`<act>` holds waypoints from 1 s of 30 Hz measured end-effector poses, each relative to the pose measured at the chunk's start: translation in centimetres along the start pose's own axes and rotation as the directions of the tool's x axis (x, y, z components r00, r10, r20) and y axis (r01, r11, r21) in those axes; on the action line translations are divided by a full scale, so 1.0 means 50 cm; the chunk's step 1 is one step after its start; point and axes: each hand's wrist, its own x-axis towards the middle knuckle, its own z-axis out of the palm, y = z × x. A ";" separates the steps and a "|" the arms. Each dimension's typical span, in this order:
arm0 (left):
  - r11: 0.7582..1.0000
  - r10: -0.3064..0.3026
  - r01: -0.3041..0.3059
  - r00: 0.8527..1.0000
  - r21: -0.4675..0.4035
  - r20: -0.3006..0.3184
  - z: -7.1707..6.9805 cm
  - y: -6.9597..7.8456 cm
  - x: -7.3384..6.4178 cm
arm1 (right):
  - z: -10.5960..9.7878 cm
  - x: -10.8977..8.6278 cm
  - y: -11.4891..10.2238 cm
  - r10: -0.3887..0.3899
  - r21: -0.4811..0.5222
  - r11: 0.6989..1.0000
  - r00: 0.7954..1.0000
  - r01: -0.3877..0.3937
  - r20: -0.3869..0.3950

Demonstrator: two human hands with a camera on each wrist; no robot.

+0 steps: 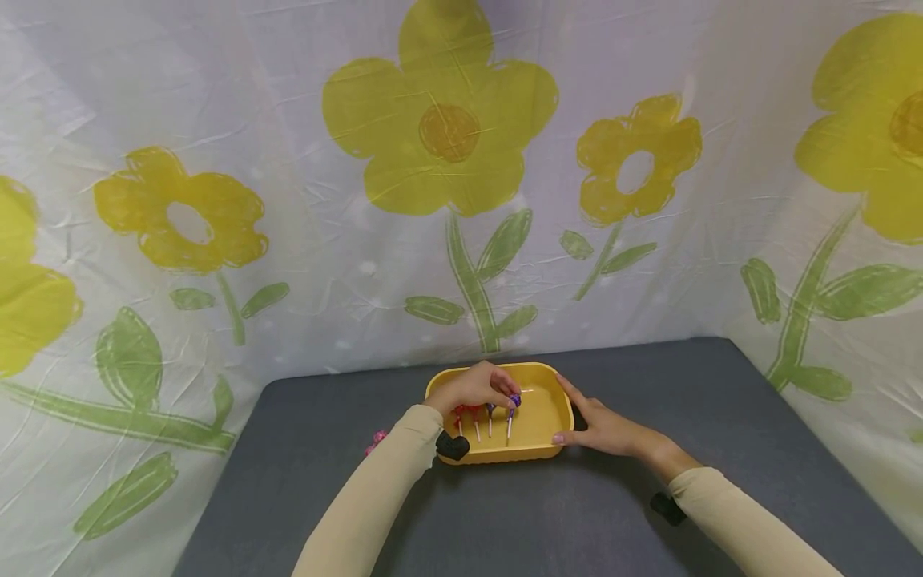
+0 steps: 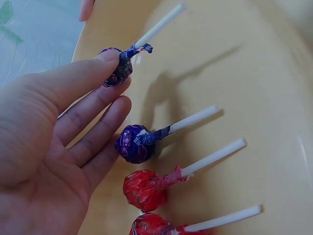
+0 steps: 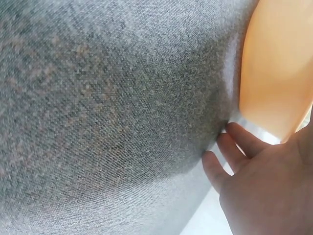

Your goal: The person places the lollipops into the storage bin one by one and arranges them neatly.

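Note:
My left hand (image 1: 479, 386) is over the yellow tray (image 1: 551, 413), pinching a purple-wrapped lollipop (image 2: 117, 73) by its head between thumb and fingers. Its white stick points away from the palm, toward the near side of the tray. Beside the fingers, another purple lollipop (image 2: 136, 144) lies in the tray. Next to that come a red lollipop (image 2: 145, 190) and a second red lollipop (image 2: 149, 225), in a row with sticks the same way. At the tray's right end my right hand (image 1: 606, 426) touches the rim, its fingers extended and thumb by the near corner.
Some pink-wrapped lollipops (image 1: 379, 437) lie on the dark grey table (image 1: 310, 449) left of the tray, partly behind the left sleeve. A flower-printed curtain (image 1: 303, 200) hangs behind the table's back edge and along its sides.

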 end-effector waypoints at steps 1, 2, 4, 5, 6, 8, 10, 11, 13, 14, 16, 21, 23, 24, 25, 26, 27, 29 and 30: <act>1.000 -0.002 0.002 1.000 0.004 -0.001 0.000 0.001 0.000 | 0.000 0.000 -0.001 0.001 0.002 1.000 1.000 -0.001 0.001; 1.000 -0.003 0.003 1.000 0.007 -0.001 0.000 0.000 -0.001 | 0.000 0.000 -0.001 0.003 0.003 1.000 1.000 -0.003 0.002; 1.000 -0.004 0.004 1.000 0.011 0.000 0.000 -0.001 -0.001 | 0.000 0.000 -0.002 0.005 0.004 1.000 1.000 -0.005 0.003; 1.000 -0.005 0.005 1.000 0.011 0.001 -0.001 -0.002 0.000 | 0.000 0.000 -0.002 0.005 0.003 1.000 1.000 -0.005 0.003; 1.000 -0.008 0.008 1.000 0.010 0.002 -0.001 -0.003 -0.001 | 0.000 0.000 -0.002 0.004 0.002 1.000 1.000 -0.004 0.003; 1.000 -0.011 0.011 1.000 0.005 0.004 -0.001 -0.004 -0.002 | 0.000 0.000 -0.001 0.002 -0.001 1.000 1.000 -0.002 0.002; 1.000 -0.013 0.013 1.000 -0.006 0.001 -0.001 -0.004 -0.003 | 0.000 0.000 0.000 -0.004 -0.003 1.000 1.000 0.004 0.000; 1.000 -0.016 0.016 1.000 -0.011 -0.002 -0.001 -0.004 -0.003 | 0.001 0.001 0.001 -0.007 -0.004 1.000 1.000 0.007 0.000; 1.000 -0.018 0.018 1.000 -0.021 -0.014 0.000 -0.003 -0.004 | 0.001 0.001 0.002 -0.014 -0.005 1.000 1.000 0.014 -0.002; 1.000 -0.017 0.017 1.000 -0.024 -0.023 0.001 -0.003 -0.003 | 0.001 0.001 0.003 -0.018 -0.003 1.000 1.000 0.018 -0.002; 1.000 -0.018 0.017 0.999 -0.020 -0.048 0.002 -0.002 -0.002 | 0.001 0.001 0.003 -0.022 0.002 1.000 1.000 0.022 0.000; 0.999 -0.026 0.031 0.991 0.038 -0.128 0.005 -0.001 0.001 | 0.001 0.001 0.003 -0.023 0.008 1.000 1.000 0.023 0.008; 0.997 -0.033 0.043 0.988 0.060 -0.151 0.005 0.003 0.000 | 0.000 0.001 0.003 -0.027 0.002 1.000 1.000 0.027 0.007; 0.996 -0.041 0.052 0.986 0.066 -0.161 0.006 0.005 -0.001 | -0.001 0.001 0.002 -0.031 0.001 1.000 0.999 0.031 0.006; 0.996 -0.046 0.058 0.985 0.071 -0.168 0.006 0.008 -0.002 | -0.001 0.001 0.002 -0.034 0.002 0.999 0.999 0.034 0.005; 0.995 -0.048 0.062 0.984 0.076 -0.174 0.006 0.009 -0.003 | -0.001 0.001 0.002 -0.037 -0.001 0.999 0.999 0.037 0.005; 0.994 -0.055 0.070 0.983 0.081 -0.175 0.007 0.010 -0.003 | -0.001 0.000 0.002 -0.041 -0.003 0.999 0.999 0.041 0.004; 0.994 -0.058 0.074 0.983 0.086 -0.173 0.009 0.007 -0.003 | -0.001 0.000 0.002 -0.043 -0.003 0.999 0.999 0.043 0.004; 0.993 -0.061 0.077 0.984 0.087 -0.170 0.011 0.005 -0.002 | -0.001 0.000 0.002 -0.044 -0.004 0.999 0.999 0.044 0.003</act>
